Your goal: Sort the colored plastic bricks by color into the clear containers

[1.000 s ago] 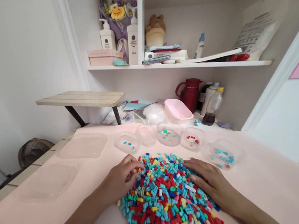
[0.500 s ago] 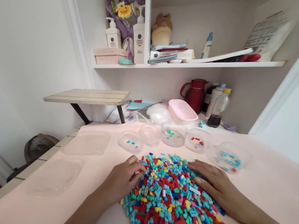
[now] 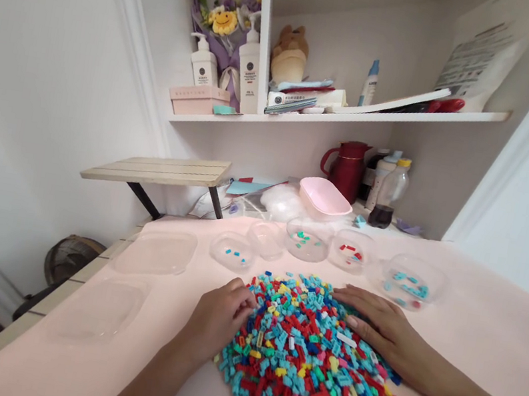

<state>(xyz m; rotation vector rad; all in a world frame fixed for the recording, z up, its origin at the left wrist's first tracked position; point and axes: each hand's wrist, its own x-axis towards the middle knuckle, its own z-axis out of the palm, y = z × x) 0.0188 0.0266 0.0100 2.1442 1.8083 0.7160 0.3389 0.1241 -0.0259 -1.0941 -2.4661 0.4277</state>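
Note:
A wide heap of small plastic building bricks (image 3: 298, 359) in red, turquoise, yellow, blue, green, pink and white covers the middle of the pink tabletop. At its left edge rests my left hand (image 3: 225, 313), fingers curled inward and closed; whatever they may hold is hidden. My right hand (image 3: 380, 322) lies flat with fingers stretched out on the heap's upper right side. One long white brick (image 3: 346, 339) shows close to the right thumb.
Behind the heap stand clear tubs with blue bricks (image 3: 235, 253), green bricks (image 3: 302, 237), red bricks (image 3: 351, 252) and turquoise bricks (image 3: 411, 285). Clear lids (image 3: 154, 252) lie at left. Further back are a pink basin (image 3: 325, 198), a red jug (image 3: 347, 171) and a small wooden stand (image 3: 157, 170).
The fingers of my left hand have curled in further at the heap's edge. My right hand stays where it was. The whole view has shifted slightly.

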